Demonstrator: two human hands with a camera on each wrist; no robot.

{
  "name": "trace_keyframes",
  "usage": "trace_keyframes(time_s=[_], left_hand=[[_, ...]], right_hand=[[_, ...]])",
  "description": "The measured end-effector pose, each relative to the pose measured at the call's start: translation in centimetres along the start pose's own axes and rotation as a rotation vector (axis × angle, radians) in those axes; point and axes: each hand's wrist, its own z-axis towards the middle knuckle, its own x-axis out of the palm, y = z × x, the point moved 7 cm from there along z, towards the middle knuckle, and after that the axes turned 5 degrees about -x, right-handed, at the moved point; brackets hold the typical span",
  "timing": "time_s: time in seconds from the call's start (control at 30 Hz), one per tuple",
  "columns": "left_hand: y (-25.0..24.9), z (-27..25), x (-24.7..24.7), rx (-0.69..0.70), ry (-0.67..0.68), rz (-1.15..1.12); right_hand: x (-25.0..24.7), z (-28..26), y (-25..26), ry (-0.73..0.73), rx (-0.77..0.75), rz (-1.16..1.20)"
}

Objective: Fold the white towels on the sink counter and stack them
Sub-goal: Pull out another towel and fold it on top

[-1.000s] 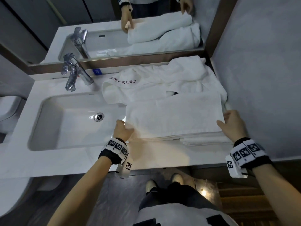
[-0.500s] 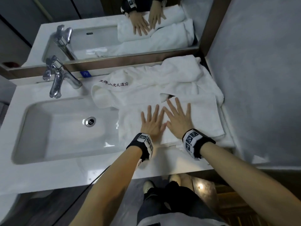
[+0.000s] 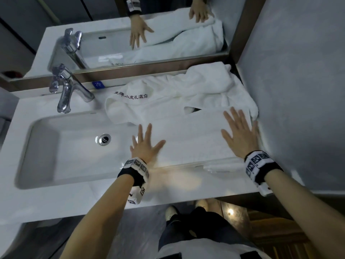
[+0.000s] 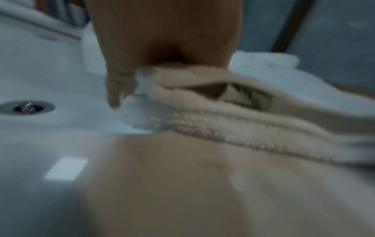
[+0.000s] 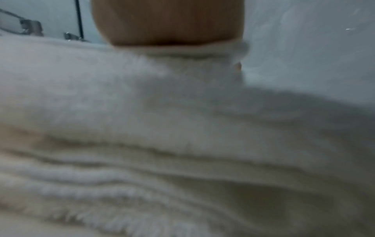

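A folded white towel (image 3: 188,135) lies flat on the counter (image 3: 186,186) to the right of the basin. My left hand (image 3: 144,144) presses flat on the towel's left end, fingers spread, at the basin's edge. My right hand (image 3: 240,132) presses flat on its right end, close to the wall. Behind it lies a crumpled white towel (image 3: 179,96) with dark embroidered characters. The left wrist view shows my left hand (image 4: 162,52) on the folded towel's layered edge (image 4: 233,123). In the right wrist view my right hand (image 5: 168,24) rests on the towel's thick layers (image 5: 162,144).
The basin (image 3: 61,150) with its drain (image 3: 104,139) fills the left side, and a chrome tap (image 3: 65,92) stands behind it. A mirror (image 3: 130,34) runs along the back. A grey wall (image 3: 298,90) closes the right side, hard against the towels.
My hands held the towel's two ends, then lay together on its middle. Now they have slid apart, the left to the left end and the right to the right end.
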Motion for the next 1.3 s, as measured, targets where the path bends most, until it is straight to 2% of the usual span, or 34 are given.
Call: trace_keyframes(time_s=[0.07, 0.13, 0.23, 0.3, 0.37, 0.4, 0.43, 0.5, 0.57, 0.63, 0.7, 0.97, 1.03, 1.1, 1.17, 1.2, 1.27, 1.3], left_hand=[[1.7, -0.7, 0.0, -0.092, 0.090, -0.348], [3.1, -1.2, -0.2, -0.209, 0.129, -0.545], [3.5, -1.1, -1.5, -0.262, 0.097, -0.541], [3.4, -1.1, -2.0, -0.287, 0.065, -0.523], [1.9, -1.3, -3.7, -0.186, -0.120, -0.297], [0.0, -1.7, -4.5, -0.043, -0.226, -0.177], [-2.5, -2.2, -4.6, 0.138, -0.266, -0.088], [-7.2, -2.9, -2.4, 0.438, -0.133, 0.119], [-10.2, -3.4, 1.0, 0.560, 0.047, 0.316], [-11.9, -3.0, 3.2, 0.540, 0.154, 0.395], [-12.9, -2.4, 4.4, 0.478, 0.204, 0.441], [-13.9, -1.7, 6.1, 0.319, 0.202, 0.647], [-14.1, -1.6, 6.2, 0.328, 0.235, 0.661], [-14.0, -1.9, 5.8, 0.391, 0.246, 0.563], [-12.6, -2.0, 3.7, 0.438, 0.203, 0.376], [-11.3, -1.9, 2.0, 0.450, 0.131, 0.302], [-7.3, -1.9, -1.7, 0.403, -0.125, 0.173], [-4.8, -1.9, -3.3, 0.307, -0.234, 0.103]], right_hand=[[-0.6, -0.9, -1.5, -0.029, 0.063, 0.085], [-1.3, -1.6, -2.9, -0.118, 0.170, 0.242], [-2.0, -2.6, -5.0, -0.224, 0.399, 0.539], [-1.6, -2.8, -5.9, -0.142, 0.518, 0.703], [-1.1, -2.8, -6.3, -0.002, 0.569, 0.785], [-1.0, -2.8, -6.4, 0.042, 0.591, 0.821], [-1.1, -2.9, -6.3, 0.067, 0.603, 0.869], [-1.6, -2.9, -5.4, 0.099, 0.583, 0.990], [-2.6, -2.9, -4.2, 0.120, 0.529, 1.066], [-3.6, -2.8, -3.2, 0.114, 0.489, 1.115], [-4.6, -2.7, -2.1, 0.105, 0.462, 1.164], [-7.2, -1.4, 4.2, 0.180, 0.246, 1.131], [-7.5, -1.1, 6.3, 0.199, 0.199, 1.108], [-7.8, -0.7, 8.1, 0.195, 0.174, 1.087], [-8.2, -0.2, 9.4, 0.187, 0.163, 1.052], [-8.4, 0.1, 10.0, 0.189, 0.157, 1.037], [-8.4, 0.4, 11.2, 0.201, 0.144, 1.020], [-8.4, 0.6, 11.8, 0.204, 0.137, 1.018]])
